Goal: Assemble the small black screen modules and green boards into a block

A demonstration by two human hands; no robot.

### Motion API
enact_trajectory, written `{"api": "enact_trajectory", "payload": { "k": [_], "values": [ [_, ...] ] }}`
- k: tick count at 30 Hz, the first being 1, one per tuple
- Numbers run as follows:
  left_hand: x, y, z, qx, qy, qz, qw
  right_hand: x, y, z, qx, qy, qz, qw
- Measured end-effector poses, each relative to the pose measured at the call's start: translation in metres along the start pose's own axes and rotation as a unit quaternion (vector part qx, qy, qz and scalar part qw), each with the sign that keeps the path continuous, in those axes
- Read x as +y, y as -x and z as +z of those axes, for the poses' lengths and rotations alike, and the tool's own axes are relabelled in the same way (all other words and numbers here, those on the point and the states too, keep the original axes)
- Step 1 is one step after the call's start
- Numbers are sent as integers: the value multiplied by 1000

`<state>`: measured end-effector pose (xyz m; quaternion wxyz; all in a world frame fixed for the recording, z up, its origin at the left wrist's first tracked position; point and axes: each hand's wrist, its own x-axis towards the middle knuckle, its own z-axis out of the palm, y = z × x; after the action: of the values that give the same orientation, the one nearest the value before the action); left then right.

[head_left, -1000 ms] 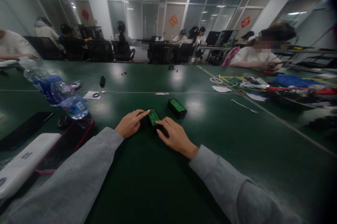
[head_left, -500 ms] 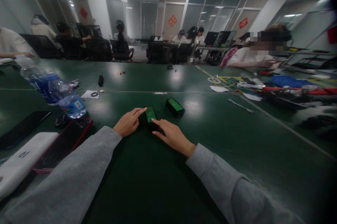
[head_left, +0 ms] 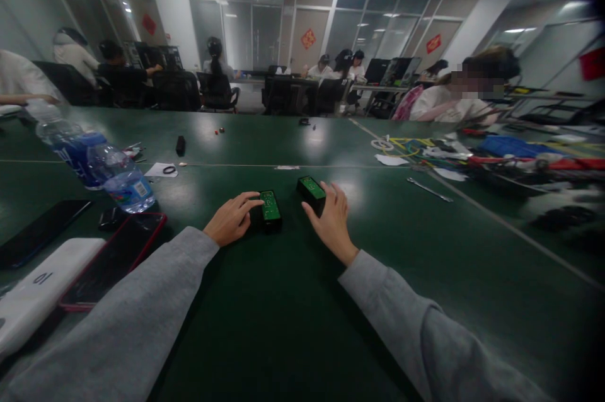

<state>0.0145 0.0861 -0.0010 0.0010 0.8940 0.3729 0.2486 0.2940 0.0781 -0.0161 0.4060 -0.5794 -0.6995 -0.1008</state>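
Note:
Two small black boxes, each with a green circuit board on top, lie on the dark green table before me. My left hand rests beside the left box, its fingers stretched out to the edge of that board. My right hand is at the right box, thumb on the near side and fingers spread over the far right side. A gap shows between that thumb and fingers, with the box's near end partly hidden. Whether the right fingers touch the box I cannot tell.
Two plastic bottles stand on the left, near a red-edged phone and a white device. A wrench and a pile of cables lie to the right. Several people sit farther back.
My right hand has left the left box's board and moved right to the other box, its fingers now spread around it. My left hand has stayed at the left box.

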Motion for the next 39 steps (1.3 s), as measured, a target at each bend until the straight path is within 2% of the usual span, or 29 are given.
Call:
{"api": "enact_trajectory", "payload": {
  "k": [2,6,9,12,17,26,29,39],
  "values": [
    [-1,1,0,-2,-6,9,1000,10,0,7,3,-16,17,1000],
    [-3,2,2,-1,-16,24,1000,22,1,15,-31,-84,42,995],
    [-3,2,2,5,-17,26,1000,24,1,15,-46,-126,79,988],
    [-2,2,2,7,-14,23,1000,21,1,14,-48,-139,84,986],
    [-1,3,1,4,-9,20,1000,11,2,8,-69,-142,29,987],
    [-2,2,4,8,-10,22,1000,-19,3,-15,-201,-129,-97,966],
    [-1,2,3,5,-7,18,1000,-22,4,-18,-228,-131,-123,957],
    [-2,2,5,-9,10,8,1000,-20,4,-18,-231,-123,-134,956]
  ]
}}
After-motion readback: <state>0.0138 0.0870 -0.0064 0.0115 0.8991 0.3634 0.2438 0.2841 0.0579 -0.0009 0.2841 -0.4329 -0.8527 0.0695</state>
